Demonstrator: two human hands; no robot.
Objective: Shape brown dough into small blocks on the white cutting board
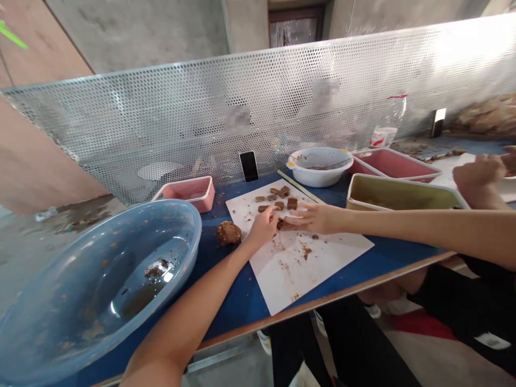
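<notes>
A lump of brown clay (285, 224) lies on the white board (322, 263) between my two hands. My left hand (263, 228) is closed, its fingertips pinched at the lump's left side. From the right, my right hand (312, 218) reaches in with fingers stretched out and touching the clay. Just beyond them sit several small block-shaped clay pieces (292, 203), roughly in rows. Smears and crumbs of clay mark the board's near half. A larger rounded clay ball (228, 233) rests on the blue table, left of the board.
A big blue basin (187, 215) with a little murky water stands at the left. Behind are a pink tray (207, 196), a phone (249, 166), a stick (300, 187) and a white bowl (318, 176). A green tray (403, 201) and another person's hand (479, 174) are at right.
</notes>
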